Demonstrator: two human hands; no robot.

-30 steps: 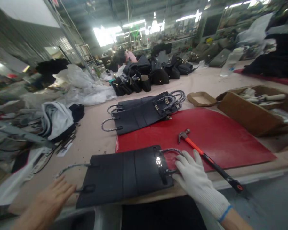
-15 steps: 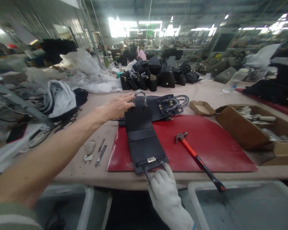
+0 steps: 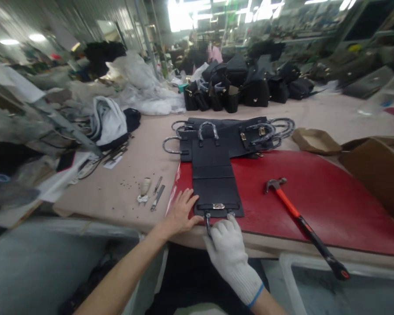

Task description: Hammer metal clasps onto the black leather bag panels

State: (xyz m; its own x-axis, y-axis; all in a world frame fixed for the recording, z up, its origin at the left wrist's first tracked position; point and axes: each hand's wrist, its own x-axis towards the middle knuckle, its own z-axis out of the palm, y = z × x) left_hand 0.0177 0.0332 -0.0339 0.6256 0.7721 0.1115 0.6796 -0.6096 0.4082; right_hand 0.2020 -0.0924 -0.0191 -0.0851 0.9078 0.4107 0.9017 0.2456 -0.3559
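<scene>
A black handbag panel (image 3: 213,188) with a metal clasp (image 3: 218,206) lies flat, partly on the red mat (image 3: 302,197). Its far handle (image 3: 208,130) is wrapped in clear plastic and rests over other black bag panels (image 3: 246,151). My right hand (image 3: 226,243), in a white knit glove, is closed around the handle at the panel's near end. Bare, my left hand (image 3: 184,212) lies with fingers spread by the panel's near left corner. A claw hammer (image 3: 297,214) with a red and black handle lies to the right on the mat.
Small metal tools (image 3: 157,199) and a whitish wrapped object (image 3: 145,187) lie on the left of the table. Finished-looking black bags (image 3: 226,87) crowd the back. Cardboard boxes (image 3: 374,170) stand at right. Plastic bins (image 3: 292,271) sit below the near edge.
My left hand has come back from the panel's far handle to its near left corner. The panel now lies straighter, its near end still in my right hand. The view has turned left.
</scene>
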